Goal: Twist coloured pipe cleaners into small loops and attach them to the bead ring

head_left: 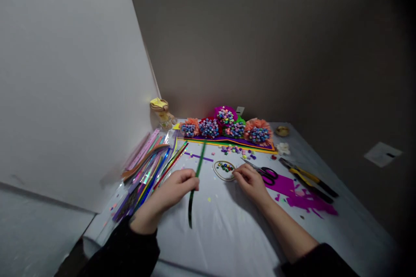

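Note:
A narrow shiny green paper strip is pinched between the thumb and fingers of my left hand, one end pointing up and away, the other hanging below the fist. My right hand is low over the table at the right edge of a thin ring. Its fingertips are drawn together; whatever is between them is too small to make out. Inside the ring lie small shiny folded paper stars. Black-handled scissors lie just beyond my right hand, blades pointing left.
Bundles of coloured paper strips cover the left side. Star-filled paper flowers line the back, with loose stars before them. Yellow-black pliers and magenta paper scraps lie right. A jar stands back left.

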Demonstrator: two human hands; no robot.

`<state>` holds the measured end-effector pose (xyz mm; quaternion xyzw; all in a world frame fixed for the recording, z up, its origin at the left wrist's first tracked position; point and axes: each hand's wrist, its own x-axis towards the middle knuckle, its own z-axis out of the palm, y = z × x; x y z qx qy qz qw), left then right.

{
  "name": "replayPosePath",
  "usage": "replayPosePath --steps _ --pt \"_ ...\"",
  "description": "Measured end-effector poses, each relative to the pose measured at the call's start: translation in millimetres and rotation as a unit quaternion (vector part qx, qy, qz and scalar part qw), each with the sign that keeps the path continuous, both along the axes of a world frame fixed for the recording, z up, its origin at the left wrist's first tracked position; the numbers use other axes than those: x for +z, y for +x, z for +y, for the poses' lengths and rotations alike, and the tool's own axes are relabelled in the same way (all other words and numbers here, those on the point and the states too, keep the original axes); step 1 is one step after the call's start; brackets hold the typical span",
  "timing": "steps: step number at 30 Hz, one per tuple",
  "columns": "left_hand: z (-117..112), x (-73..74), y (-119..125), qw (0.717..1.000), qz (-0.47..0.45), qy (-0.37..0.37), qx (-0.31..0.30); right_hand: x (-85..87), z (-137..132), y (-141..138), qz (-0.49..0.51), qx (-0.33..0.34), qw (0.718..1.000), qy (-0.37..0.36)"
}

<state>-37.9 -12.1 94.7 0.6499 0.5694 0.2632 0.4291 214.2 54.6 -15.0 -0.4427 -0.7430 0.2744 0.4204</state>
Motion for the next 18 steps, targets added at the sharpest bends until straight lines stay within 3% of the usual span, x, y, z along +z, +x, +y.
replayPosePath --steps 4,6,8,10,13,16,18 --pt "28 -43.5 35 0.996 0.005 -0.043 -0.073 -0.8 2 2 -0.002 -0.021 1.0 0.006" --pt "35 -61.7 38 0.995 -0.001 -0.044 -0.086 -3.5 5 4 -0.014 -0.033 0.999 0.004" --pt "38 -69.2 27 0.995 -0.009 -0.041 -0.095 -6.2 6 6 -0.028 -0.039 0.999 -0.001" --pt "40 -66.7 2 0.996 -0.005 -0.026 -0.081 -8.1 7 6 -0.036 -0.039 0.999 -0.007" --pt "45 -54.3 -46 0.992 0.105 0.05 0.043 -8.7 7 5 -0.037 -0.034 0.999 -0.012" --pt "55 -42.8 -88 0.946 0.278 0.069 0.154 -7.7 7 4 -0.034 -0.032 0.999 -0.02" --pt "64 -37.8 -104 0.915 0.362 0.067 0.166 -6.9 7 4 -0.035 -0.035 0.999 -0.024"
